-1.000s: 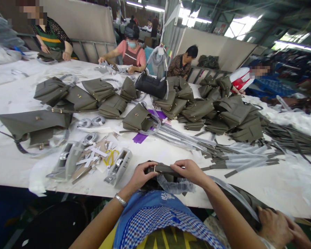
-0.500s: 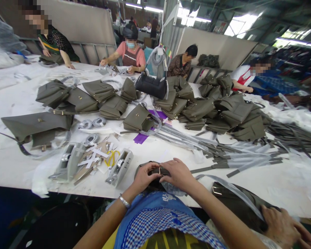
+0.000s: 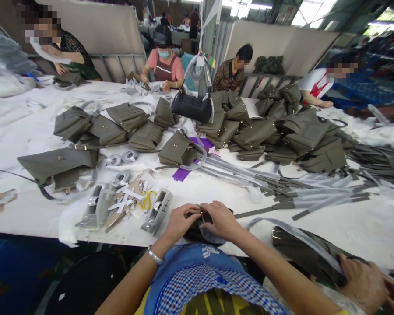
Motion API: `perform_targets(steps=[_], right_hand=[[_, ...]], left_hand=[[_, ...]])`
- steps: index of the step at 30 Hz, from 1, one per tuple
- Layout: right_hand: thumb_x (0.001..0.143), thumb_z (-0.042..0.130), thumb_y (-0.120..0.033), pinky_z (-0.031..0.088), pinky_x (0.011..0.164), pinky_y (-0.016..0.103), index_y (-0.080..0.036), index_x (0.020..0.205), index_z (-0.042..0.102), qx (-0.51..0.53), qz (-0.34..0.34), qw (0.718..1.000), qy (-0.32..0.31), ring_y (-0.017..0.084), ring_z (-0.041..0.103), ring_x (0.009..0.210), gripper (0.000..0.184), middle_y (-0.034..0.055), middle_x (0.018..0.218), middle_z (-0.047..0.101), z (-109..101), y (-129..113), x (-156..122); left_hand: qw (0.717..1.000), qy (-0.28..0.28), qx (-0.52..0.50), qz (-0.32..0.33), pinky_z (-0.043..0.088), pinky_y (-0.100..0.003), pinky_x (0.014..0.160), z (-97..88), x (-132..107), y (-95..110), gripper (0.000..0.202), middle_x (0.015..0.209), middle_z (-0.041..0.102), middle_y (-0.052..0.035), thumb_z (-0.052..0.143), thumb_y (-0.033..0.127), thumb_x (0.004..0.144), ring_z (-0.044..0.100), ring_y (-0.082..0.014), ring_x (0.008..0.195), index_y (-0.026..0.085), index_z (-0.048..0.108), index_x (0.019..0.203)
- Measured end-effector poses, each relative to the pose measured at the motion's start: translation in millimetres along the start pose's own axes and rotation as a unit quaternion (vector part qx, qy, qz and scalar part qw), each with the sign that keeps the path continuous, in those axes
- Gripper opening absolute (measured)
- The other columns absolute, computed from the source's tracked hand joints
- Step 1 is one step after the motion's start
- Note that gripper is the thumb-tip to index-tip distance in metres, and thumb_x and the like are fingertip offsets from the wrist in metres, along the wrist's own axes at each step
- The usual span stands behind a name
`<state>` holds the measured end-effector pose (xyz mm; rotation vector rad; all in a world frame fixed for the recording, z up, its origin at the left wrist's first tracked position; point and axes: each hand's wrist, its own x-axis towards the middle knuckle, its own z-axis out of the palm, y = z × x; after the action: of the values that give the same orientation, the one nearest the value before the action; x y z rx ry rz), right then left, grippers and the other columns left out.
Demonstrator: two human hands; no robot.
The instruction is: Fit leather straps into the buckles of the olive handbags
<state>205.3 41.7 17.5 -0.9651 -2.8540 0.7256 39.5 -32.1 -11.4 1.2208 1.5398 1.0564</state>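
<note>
At the table's front edge, close to my body, a dark olive handbag (image 3: 194, 233) lies between my hands, partly covered by them. My left hand (image 3: 181, 222) pinches the bag's strap end from the left, thumb and fingers together. From the right, my right hand (image 3: 222, 220) curls over the same strap beside a small gold buckle (image 3: 202, 213). Clear plastic wrap (image 3: 212, 235) shows under my right hand. The fingers hide most of the strap where they meet.
Left of my hands stand two grey tape dispensers (image 3: 156, 211), with yellow-handled scissors (image 3: 146, 200) and paper scraps between them. Olive bags (image 3: 254, 133) pile up behind, and wrapped straps (image 3: 282, 188) spread to the right. A co-worker's hand (image 3: 361, 278) rests on another bag (image 3: 305, 251) at right.
My right hand has curled further over the strap and its fingers have bent. The bag beneath shows more on the right. A co-worker at far left has raised a white strip.
</note>
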Motion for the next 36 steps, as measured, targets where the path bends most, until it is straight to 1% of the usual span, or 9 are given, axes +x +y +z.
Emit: perform_targets(steps=[4, 8, 12, 21, 24, 27, 31, 34, 36], right_hand=[[0.080, 0.066, -0.037, 0.028, 0.108, 0.040, -0.022, 0.109, 0.062, -0.018, 0.008, 1.000, -0.006, 0.021, 0.064, 0.094, 0.033, 0.0045, 0.094, 0.071, 4.2, -0.5, 0.5], [0.082, 0.063, -0.040, 0.030, 0.107, 0.039, -0.023, 0.106, 0.065, -0.038, 0.073, 0.997, 0.000, 0.020, 0.066, 0.091, 0.029, 0.0040, 0.092, 0.073, 2.4, 3.9, -4.4], [0.082, 0.063, -0.044, 0.032, 0.106, 0.038, -0.026, 0.108, 0.065, -0.046, 0.097, 0.994, -0.002, 0.021, 0.065, 0.094, 0.032, 0.0034, 0.097, 0.073, 1.4, -4.5, -4.0], [0.080, 0.063, -0.048, 0.045, 0.082, 0.032, -0.029, 0.106, 0.068, -0.060, 0.219, 0.974, -0.005, 0.026, 0.063, 0.095, 0.032, 0.0050, 0.092, 0.071, 2.9, -20.5, -10.1], [0.081, 0.062, -0.046, 0.046, 0.075, 0.031, -0.026, 0.103, 0.068, -0.038, 0.251, 0.967, -0.006, 0.024, 0.064, 0.086, 0.031, 0.0056, 0.087, 0.070, 0.8, -22.1, -16.6], [0.081, 0.063, -0.038, 0.046, 0.084, 0.034, -0.024, 0.110, 0.066, 0.046, 0.235, 0.971, 0.012, 0.025, 0.063, 0.095, 0.032, 0.0068, 0.100, 0.070, -6.1, -27.1, -16.9], [0.081, 0.065, -0.037, 0.039, 0.101, 0.037, -0.023, 0.133, 0.048, 0.285, 0.109, 0.952, 0.039, 0.023, 0.054, 0.116, 0.057, 0.0076, 0.126, 0.060, -23.7, -44.7, -2.4], [0.087, 0.056, -0.046, 0.047, 0.089, 0.033, -0.018, 0.111, 0.061, 0.458, 0.060, 0.887, 0.013, 0.019, 0.062, 0.098, 0.037, 0.0061, 0.102, 0.068, -34.9, -57.5, 8.6], [0.092, 0.047, -0.049, 0.048, 0.077, 0.029, -0.016, 0.086, 0.063, 0.528, 0.078, 0.845, 0.042, 0.015, 0.062, 0.077, 0.037, 0.0032, 0.078, 0.066, -39.0, -60.0, 9.4]], left_hand=[[0.999, 0.009, 0.032, 0.010, 0.052, -0.028, 0.079, -16.2, 1.9, -3.5, 0.012, 0.086, 0.074, -0.0002, 0.063, 0.027, 0.079, 0.070, -0.0178, 0.082, 0.022, 0.070, 0.088], [0.990, 0.078, 0.114, -0.035, 0.052, -0.031, 0.078, -73.1, 5.3, -25.0, 0.015, 0.082, 0.075, -0.0014, 0.065, 0.034, 0.076, 0.070, -0.0209, 0.081, 0.022, 0.069, 0.083], [0.985, 0.089, 0.115, -0.088, 0.052, -0.031, 0.074, -123.7, 10.9, -55.6, 0.024, 0.079, 0.075, -0.0019, 0.065, 0.042, 0.073, 0.071, -0.0229, 0.081, 0.021, 0.067, 0.085], [0.973, 0.138, 0.138, -0.124, 0.051, -0.035, 0.079, -157.9, 26.1, -91.0, 0.029, 0.082, 0.075, -0.0034, 0.067, 0.046, 0.070, 0.069, -0.0251, 0.085, 0.021, 0.069, 0.085], [0.978, 0.153, 0.038, -0.135, 0.053, -0.036, 0.079, -167.4, 33.2, -92.4, 0.035, 0.083, 0.073, -0.0058, 0.071, 0.045, 0.067, 0.069, -0.0244, 0.084, 0.017, 0.067, 0.088], [0.979, 0.122, -0.113, -0.116, 0.056, -0.033, 0.076, -163.7, 41.9, -73.5, 0.041, 0.086, 0.071, -0.0059, 0.073, 0.045, 0.067, 0.068, -0.0192, 0.078, 0.014, 0.063, 0.093], [0.974, 0.042, -0.217, -0.057, 0.056, -0.025, 0.070, -130.9, 48.8, -20.0, 0.036, 0.082, 0.068, -0.0023, 0.074, 0.040, 0.070, 0.064, -0.0126, 0.071, 0.014, 0.062, 0.093], [0.967, -0.014, -0.255, -0.019, 0.055, -0.024, 0.070, -98.6, 45.9, 10.9, 0.035, 0.086, 0.068, -0.0024, 0.071, 0.036, 0.076, 0.064, -0.0121, 0.074, 0.017, 0.060, 0.103], [0.962, -0.052, -0.268, -0.006, 0.055, -0.027, 0.074, -79.5, 40.9, 14.3, 0.043, 0.100, 0.068, -0.0056, 0.062, 0.039, 0.084, 0.065, -0.0139, 0.081, 0.020, 0.052, 0.122]])
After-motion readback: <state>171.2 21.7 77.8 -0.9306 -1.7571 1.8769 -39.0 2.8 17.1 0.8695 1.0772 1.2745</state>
